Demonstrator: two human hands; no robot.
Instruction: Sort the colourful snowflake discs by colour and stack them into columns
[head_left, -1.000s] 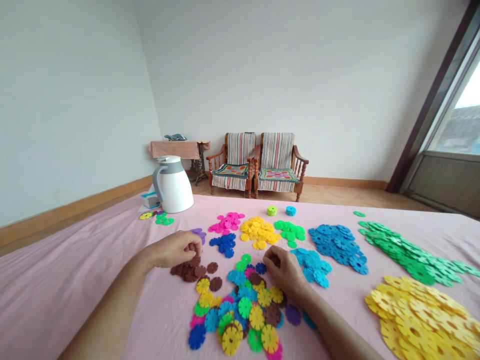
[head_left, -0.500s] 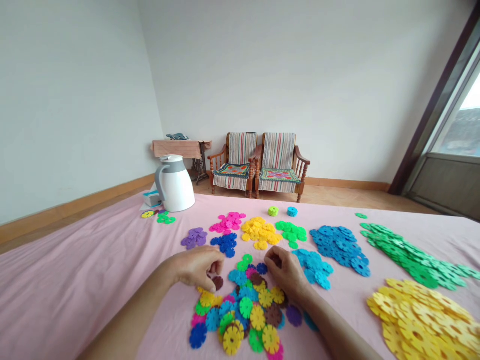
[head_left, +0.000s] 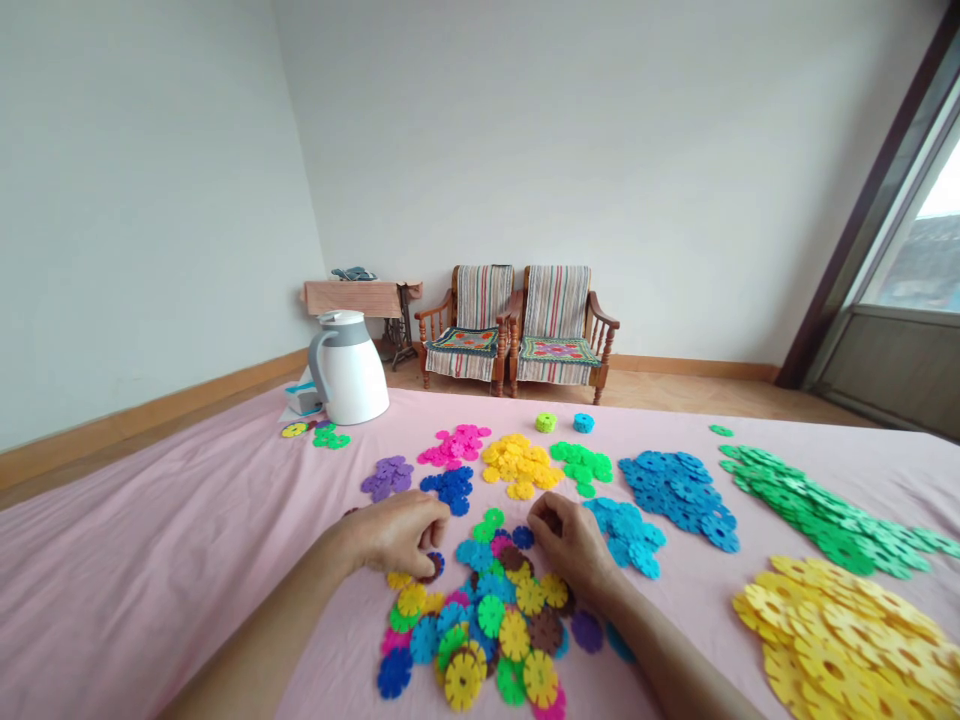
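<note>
Pair of wooden armchairs (head_left: 514,325), striped throws (head_left: 556,300) over the backs, patterned seat pads (head_left: 559,350). Pale, bare wall (head_left: 540,130) behind them; side wall (head_left: 150,200) well left of them. Left of the armchairs: small table (head_left: 351,298), cloth-draped, dark legs, bluish bundle (head_left: 354,273) on top. Tan floor (head_left: 652,390) and orange-brown skirting (head_left: 690,367) right of them. Far right of the armchairs: dark frame (head_left: 866,205), window pane (head_left: 926,260) bright with daylight, dull panel (head_left: 892,360) below the glass.

discs (head_left: 514,635): smooth plastic; tablecloth (head_left: 187,540): matt cloth; jug (head_left: 358,382): smooth, glossy; armchairs (head_left: 513,338): polished wood
</note>
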